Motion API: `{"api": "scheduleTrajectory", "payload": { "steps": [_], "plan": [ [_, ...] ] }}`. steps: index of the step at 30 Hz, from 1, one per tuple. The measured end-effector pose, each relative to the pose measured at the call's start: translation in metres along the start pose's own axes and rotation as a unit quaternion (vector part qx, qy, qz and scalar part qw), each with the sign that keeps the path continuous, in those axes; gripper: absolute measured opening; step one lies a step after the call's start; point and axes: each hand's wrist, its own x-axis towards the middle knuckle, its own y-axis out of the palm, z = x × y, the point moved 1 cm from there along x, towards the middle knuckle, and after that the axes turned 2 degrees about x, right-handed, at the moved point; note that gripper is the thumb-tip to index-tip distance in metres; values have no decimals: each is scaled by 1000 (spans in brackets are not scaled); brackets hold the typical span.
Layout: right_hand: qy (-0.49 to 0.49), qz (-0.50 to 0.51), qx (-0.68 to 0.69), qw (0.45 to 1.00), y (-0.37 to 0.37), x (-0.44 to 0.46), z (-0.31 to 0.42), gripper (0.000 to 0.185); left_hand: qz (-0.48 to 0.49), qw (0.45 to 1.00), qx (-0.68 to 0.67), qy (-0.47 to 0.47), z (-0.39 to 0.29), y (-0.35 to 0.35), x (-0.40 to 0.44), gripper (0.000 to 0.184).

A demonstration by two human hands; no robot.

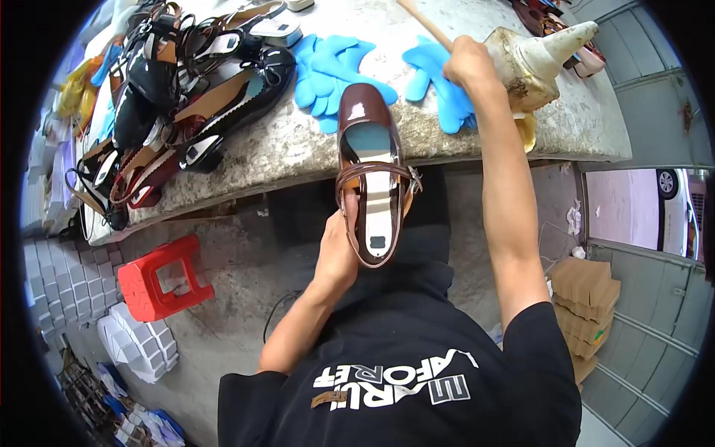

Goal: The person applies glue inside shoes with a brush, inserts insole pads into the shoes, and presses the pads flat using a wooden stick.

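Note:
My left hand [339,249] is closed around the side of a glossy dark-brown strapped shoe [363,108]. The shoe is held upright, toe away from me, in front of the table edge. Inside it a white insole strip and a blue lining at the toe show; some of my fingers are hidden by the shoe. My right hand [469,61] is closed on a thin wooden stick [424,21], whose far end points up and left. Whatever lies at its other end is hidden by the hand. Beside that hand stands a crusted pot with a whitish cone [562,46].
Light-blue foam pads [328,71] lie on the worn table [275,149], with more blue pads [439,86] under my right arm. Black and red shoes [216,119] are heaped at left. A red stool [167,279] and cardboard stacks [585,309] stand on the floor.

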Motion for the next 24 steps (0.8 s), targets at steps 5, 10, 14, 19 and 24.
{"api": "scheduleTrajectory", "payload": {
  "steps": [5, 10, 14, 19, 24],
  "plan": [
    [-104, -96, 94, 986, -15, -9, -29, 20, 72, 977, -182, -88, 2, -2, -10, 58],
    [-154, 115, 484, 854, -107, -147, 10, 11, 46, 980, -175, -88, 4, -5, -8, 60],
    [-110, 228, 436, 864, -29, -204, 24, 24, 70, 975, -200, -62, 8, -3, -6, 60],
    [-116, 154, 360, 913, 0, -218, 32, 29, 45, 987, -140, -63, 10, -7, -8, 61],
    [-164, 128, 341, 917, -16, -211, 37, 23, 11, 982, -176, -60, 22, -6, -3, 55]
  ]
}}
